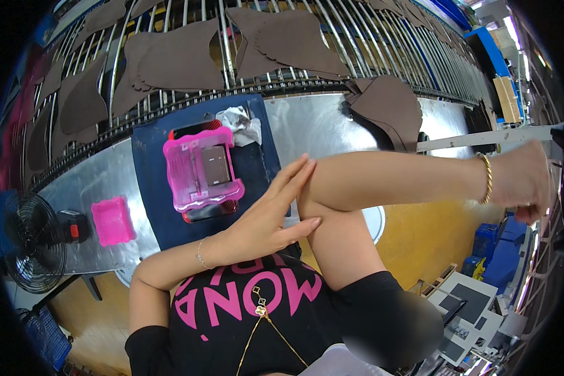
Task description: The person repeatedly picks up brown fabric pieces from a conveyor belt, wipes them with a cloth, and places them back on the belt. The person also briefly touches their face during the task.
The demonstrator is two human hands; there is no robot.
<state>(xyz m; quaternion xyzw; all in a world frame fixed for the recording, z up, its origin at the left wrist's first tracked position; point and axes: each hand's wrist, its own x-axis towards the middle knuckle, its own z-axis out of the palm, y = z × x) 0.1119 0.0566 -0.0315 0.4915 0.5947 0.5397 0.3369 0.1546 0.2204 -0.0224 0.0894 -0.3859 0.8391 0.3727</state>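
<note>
My left hand (pixel 271 210) lies against my bent right elbow, its fingers stretched out and the thumb apart. It holds nothing. My right hand (pixel 525 178) is raised at the far right, past the end of a white bar (pixel 482 138). Its fingers curl inward, and whether anything is in them is hidden. Left of my left hand, a pink plastic basket (pixel 185 178) contains a grey-brown block-like thing (pixel 217 165). Red and black parts of something show under the basket's far and near ends. Crumpled white material (pixel 247 127) lies beside it on a dark blue mat (pixel 153 207).
Beyond the metal table (pixel 297 122) runs a rack of metal rods (pixel 230 53) bearing several brown flat pieces (pixel 175 57). More brown pieces (pixel 391 109) are stacked at the table's far right. A pink tray (pixel 112 221) and a black fan (pixel 34 241) stand left.
</note>
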